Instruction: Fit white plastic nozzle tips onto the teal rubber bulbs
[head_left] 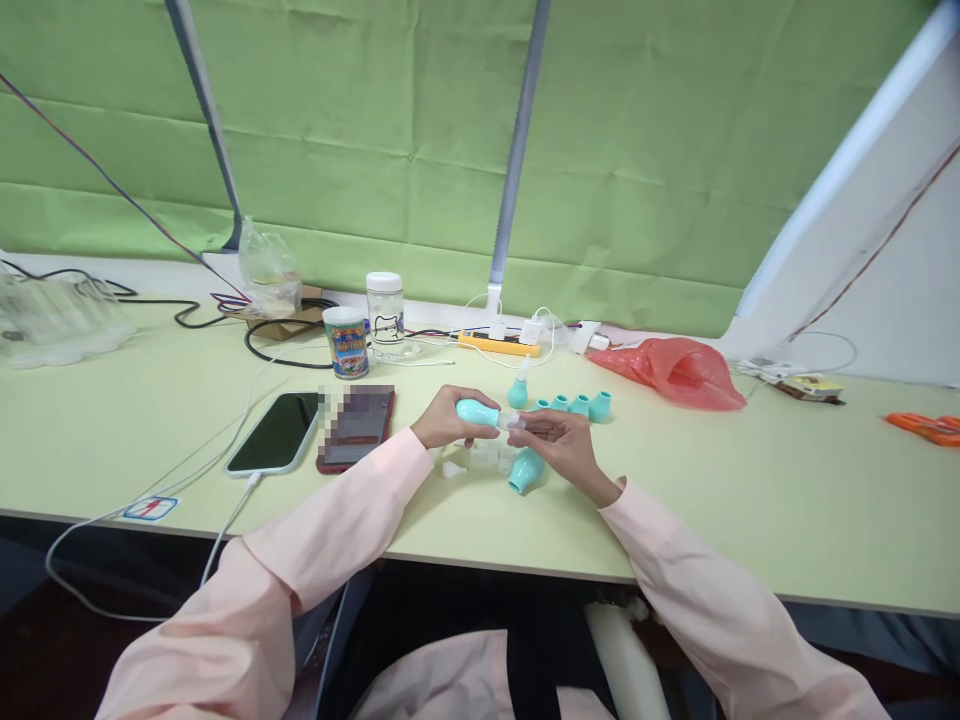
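My left hand (448, 415) is wrapped round a teal bulb (478, 412), which lies sideways with its narrow end to the right. At that end is a clear tip piece (510, 420), pinched by the fingers of my right hand (561, 443). Another teal bulb (526, 470) lies on the table just below my right hand. Behind my hands stands a teal bulb with a clear tip (517, 391), beside a row of several teal bulbs (578, 404). Small clear parts (484, 458) lie under and between my hands, partly hidden.
Two phones (277, 433) (358, 428) lie left of my hands. Behind them stand a printed cup (346, 343) and a white-lidded jar (385, 315). A yellow power strip (499, 344), a red plastic bag (667, 372) and orange scissors (926, 428) lie farther back and right.
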